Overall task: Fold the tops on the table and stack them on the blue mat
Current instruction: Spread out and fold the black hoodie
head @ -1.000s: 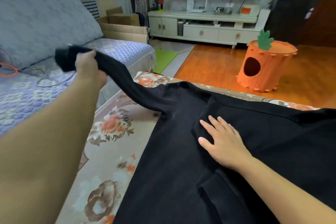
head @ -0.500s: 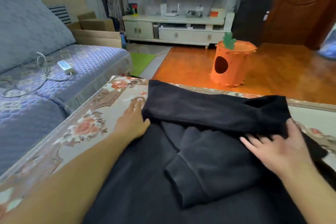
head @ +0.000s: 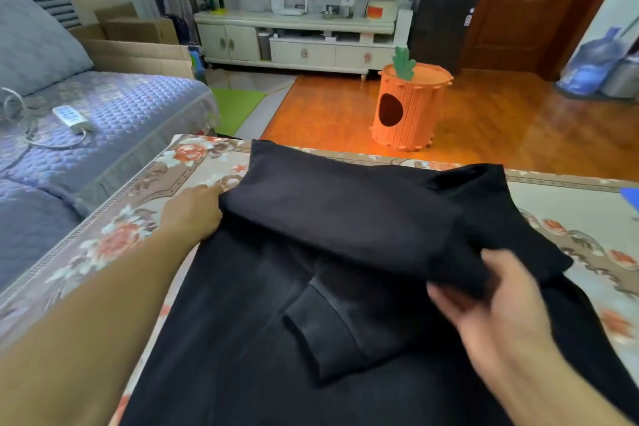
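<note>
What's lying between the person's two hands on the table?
The black top, its sleeve folded across, spans from left hand to right hand in the head view.

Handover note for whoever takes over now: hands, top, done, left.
Left hand: at the left edge of the black top, fingers hidden under the fold, grip unclear.
Right hand: pinching the folded-over sleeve at its right end.
Top lies on the floral table; other sleeve's cuff already folded in.
Blue mat: only a corner shows at the right edge.
Left: lay this sleeve flat, fold the body, stack on the mat.
</note>
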The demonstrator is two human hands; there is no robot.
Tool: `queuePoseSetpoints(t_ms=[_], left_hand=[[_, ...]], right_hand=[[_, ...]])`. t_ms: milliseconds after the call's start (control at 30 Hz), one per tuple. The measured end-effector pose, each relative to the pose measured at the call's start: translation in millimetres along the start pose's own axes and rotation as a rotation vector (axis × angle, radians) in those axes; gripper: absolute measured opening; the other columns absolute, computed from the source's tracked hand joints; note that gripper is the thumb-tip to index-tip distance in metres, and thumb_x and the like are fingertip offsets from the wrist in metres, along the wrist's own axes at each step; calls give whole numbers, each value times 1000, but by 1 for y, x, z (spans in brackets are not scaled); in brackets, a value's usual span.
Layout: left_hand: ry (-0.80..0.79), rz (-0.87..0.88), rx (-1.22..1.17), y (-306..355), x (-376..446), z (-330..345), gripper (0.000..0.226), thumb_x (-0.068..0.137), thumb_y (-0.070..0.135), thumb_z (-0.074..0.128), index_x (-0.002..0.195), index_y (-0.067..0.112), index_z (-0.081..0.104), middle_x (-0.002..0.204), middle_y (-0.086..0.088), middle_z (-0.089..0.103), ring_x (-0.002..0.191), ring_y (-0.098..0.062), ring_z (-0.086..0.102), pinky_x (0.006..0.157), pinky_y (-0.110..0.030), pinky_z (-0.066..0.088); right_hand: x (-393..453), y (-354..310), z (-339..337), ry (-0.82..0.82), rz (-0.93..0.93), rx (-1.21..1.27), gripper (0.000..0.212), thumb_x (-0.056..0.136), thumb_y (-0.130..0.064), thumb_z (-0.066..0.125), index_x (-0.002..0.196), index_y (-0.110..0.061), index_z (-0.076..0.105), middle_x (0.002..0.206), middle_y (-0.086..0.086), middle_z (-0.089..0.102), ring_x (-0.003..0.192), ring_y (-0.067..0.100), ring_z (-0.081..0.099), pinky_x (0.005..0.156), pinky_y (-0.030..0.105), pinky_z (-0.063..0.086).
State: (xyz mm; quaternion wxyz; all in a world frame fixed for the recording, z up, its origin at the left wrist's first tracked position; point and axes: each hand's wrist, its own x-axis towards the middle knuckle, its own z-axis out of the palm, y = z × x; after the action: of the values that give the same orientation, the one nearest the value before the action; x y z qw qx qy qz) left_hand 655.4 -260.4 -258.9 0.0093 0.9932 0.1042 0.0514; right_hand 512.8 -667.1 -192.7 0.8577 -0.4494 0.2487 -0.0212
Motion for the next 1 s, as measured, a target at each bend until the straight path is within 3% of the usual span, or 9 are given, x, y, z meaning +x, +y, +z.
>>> queuePoseSetpoints(t_ms=[100,200,267,367,500,600,767,933,1000], left_hand=[[-92,43,-56,-12,1,3,53,90,15,50,141,28,48,131,-10,57,120,-37,55,94,-52,49],[-24,216,22,-9,-3,-6,74,86,15,57,152,35,30,140,-6,48,121,-39,55,90,-50,50],[34,322,150,1,-10,-9,80,84,18,58,156,33,26,152,-1,41,126,-34,54,88,-44,49],[6,282,234,9,-18,0,71,92,21,49,158,30,25,159,1,37,132,-29,51,92,-42,47],[0,59,123,1,-20,-2,51,92,15,47,141,28,46,133,-9,63,114,-38,62,82,-45,47],[28,60,154,1,-21,-5,32,92,13,47,120,24,58,121,-11,68,106,-38,65,79,-44,50],[-173,251,88,-9,-5,-10,74,94,17,49,156,46,22,153,-1,48,132,-35,49,101,-42,42],[-712,143,55,28,30,-41,45,108,24,43,152,12,38,155,-3,40,140,-24,39,111,-29,28],[-422,136,106,54,48,-50,39,103,22,48,142,14,50,144,-9,52,128,-28,48,106,-34,36]], right_hand=[[-7,18,-51,271,-86,-364,35,93,-22,53,62,-12,41,57,13,45,44,22,40,45,28,31],[19,2,-49,262,-409,-1000,31,90,-31,55,67,-10,49,71,11,53,63,32,48,52,40,33],[33,-8,-22,80,-492,-1313,27,92,-42,56,104,-20,67,103,2,61,93,25,61,78,36,45],[49,2,13,-91,-224,-1643,66,94,-59,48,148,-23,38,129,1,60,117,26,58,91,39,44],[27,-3,32,-334,-123,-1317,20,98,-28,56,90,-12,66,90,11,73,81,27,69,71,35,53],[8,-32,27,-414,62,-862,12,95,-14,61,94,-10,73,89,16,76,83,33,74,67,37,58],[18,-16,2,-538,162,-1884,11,95,-13,53,100,-22,57,79,4,71,64,19,67,59,31,56],[77,-15,39,-347,-484,-1772,13,94,-41,57,105,-34,60,99,-8,68,93,18,65,85,35,53],[96,12,49,-489,-595,-1691,34,96,-49,49,126,-35,57,118,-10,63,112,17,58,98,36,46]])
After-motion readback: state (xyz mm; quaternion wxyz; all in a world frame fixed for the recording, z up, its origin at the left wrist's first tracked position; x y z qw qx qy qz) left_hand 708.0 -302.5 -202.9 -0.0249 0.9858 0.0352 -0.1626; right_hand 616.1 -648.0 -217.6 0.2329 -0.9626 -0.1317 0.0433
